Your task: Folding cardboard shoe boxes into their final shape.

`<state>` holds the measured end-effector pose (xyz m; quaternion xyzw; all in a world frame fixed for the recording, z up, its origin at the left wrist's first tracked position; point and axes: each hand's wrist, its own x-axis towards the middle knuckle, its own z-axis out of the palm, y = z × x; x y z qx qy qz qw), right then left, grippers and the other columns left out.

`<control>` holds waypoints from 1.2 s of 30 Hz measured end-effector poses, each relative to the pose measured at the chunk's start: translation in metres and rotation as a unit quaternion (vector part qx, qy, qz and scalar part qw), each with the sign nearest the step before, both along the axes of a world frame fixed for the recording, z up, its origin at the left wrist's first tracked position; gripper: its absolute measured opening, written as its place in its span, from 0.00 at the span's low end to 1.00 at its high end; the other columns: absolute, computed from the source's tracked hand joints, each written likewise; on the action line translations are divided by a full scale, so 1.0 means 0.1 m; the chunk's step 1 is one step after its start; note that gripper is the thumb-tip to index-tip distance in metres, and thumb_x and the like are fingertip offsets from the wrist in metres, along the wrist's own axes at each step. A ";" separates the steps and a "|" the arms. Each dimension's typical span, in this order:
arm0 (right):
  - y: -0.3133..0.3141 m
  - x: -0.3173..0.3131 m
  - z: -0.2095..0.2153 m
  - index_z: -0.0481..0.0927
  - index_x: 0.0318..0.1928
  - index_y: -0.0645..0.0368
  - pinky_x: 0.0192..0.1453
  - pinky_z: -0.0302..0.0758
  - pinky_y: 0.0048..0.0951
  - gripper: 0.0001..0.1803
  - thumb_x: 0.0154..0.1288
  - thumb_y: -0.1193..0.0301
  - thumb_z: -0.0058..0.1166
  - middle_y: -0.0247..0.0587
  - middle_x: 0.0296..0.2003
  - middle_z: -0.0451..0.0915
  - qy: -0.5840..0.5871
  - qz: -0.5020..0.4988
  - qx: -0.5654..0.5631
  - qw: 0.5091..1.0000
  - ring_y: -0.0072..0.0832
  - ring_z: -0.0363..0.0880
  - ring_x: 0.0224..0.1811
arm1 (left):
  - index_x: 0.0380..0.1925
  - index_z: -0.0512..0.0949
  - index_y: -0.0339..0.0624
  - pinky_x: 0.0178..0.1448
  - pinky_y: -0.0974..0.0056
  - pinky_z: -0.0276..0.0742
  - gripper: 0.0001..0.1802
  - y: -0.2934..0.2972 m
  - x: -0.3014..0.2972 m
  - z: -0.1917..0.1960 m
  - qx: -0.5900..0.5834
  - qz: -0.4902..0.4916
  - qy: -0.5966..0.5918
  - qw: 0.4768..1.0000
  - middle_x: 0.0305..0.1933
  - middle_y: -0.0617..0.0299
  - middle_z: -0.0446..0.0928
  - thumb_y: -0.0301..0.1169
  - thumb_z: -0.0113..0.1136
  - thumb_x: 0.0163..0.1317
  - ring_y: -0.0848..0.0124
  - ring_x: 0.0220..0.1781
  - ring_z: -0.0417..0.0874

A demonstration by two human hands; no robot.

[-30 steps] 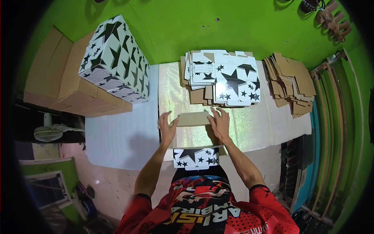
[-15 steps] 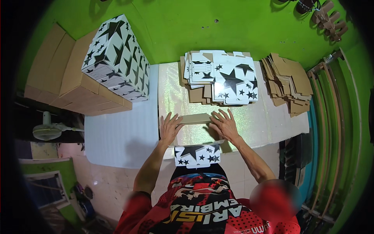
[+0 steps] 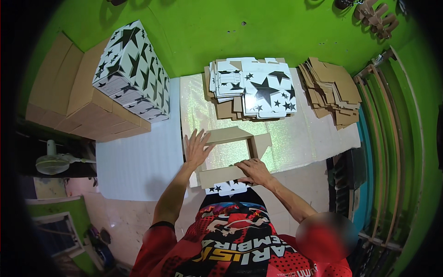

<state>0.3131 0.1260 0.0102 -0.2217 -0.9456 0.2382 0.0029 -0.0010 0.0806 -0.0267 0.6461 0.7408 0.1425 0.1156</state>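
Note:
A partly folded cardboard box [image 3: 226, 135] lies before me on the shiny tablecloth. Its brown walls frame an opening through which the cloth shows, and one flap sticks out at the right. A white flap with black stars [image 3: 226, 188] hangs over the table's near edge. My left hand [image 3: 197, 148] rests against the box's left side, fingers spread and stretched out. At the near right corner, my right hand [image 3: 254, 171] has its fingers bent over the brown near wall, gripping it; the thumb is partly hidden.
Behind the box lies a stack of flat star-printed cardboard [image 3: 267, 90]. Plain brown cardboard sheets [image 3: 330, 92] are piled to its right. At the left, star-printed boxes [image 3: 138, 69] stand in a large brown carton [image 3: 87, 113]. A fan [image 3: 53, 162] is farther left, a wooden rack [image 3: 383, 152] at right.
The brown walls have opened out into a frame, with a flap now at the right. My right hand has moved nearer to me, onto the near wall; my left stays at the left side.

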 end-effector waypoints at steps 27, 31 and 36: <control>0.22 0.54 -0.10 0.70 0.75 0.54 0.87 0.38 0.64 0.44 0.73 0.34 0.51 0.42 0.81 0.60 -0.012 -0.066 0.169 0.983 0.44 0.49 0.87 | 0.61 0.78 0.40 0.82 0.23 0.36 0.42 -0.93 0.04 0.04 0.013 -0.196 0.040 0.980 0.76 0.45 0.67 0.67 0.62 0.65 0.51 0.85 0.56; 0.04 1.00 0.02 0.56 0.83 0.55 0.87 0.38 0.63 0.48 0.76 0.40 0.52 0.56 0.83 0.52 0.033 -0.265 0.091 0.959 0.53 0.47 0.86 | 0.81 0.61 0.46 0.80 0.20 0.22 0.49 -1.14 0.13 0.21 0.039 0.030 -0.024 0.998 0.88 0.44 0.44 0.60 0.61 0.68 0.46 0.90 0.38; -0.24 0.84 -0.20 0.65 0.78 0.64 0.80 0.62 0.50 0.35 0.75 0.67 0.54 0.63 0.73 0.67 0.182 -0.416 0.012 0.891 0.57 0.65 0.76 | 0.80 0.62 0.44 0.80 0.22 0.25 0.39 -1.58 0.19 0.01 0.128 0.238 -0.039 0.962 0.87 0.39 0.46 0.31 0.61 0.69 0.42 0.90 0.40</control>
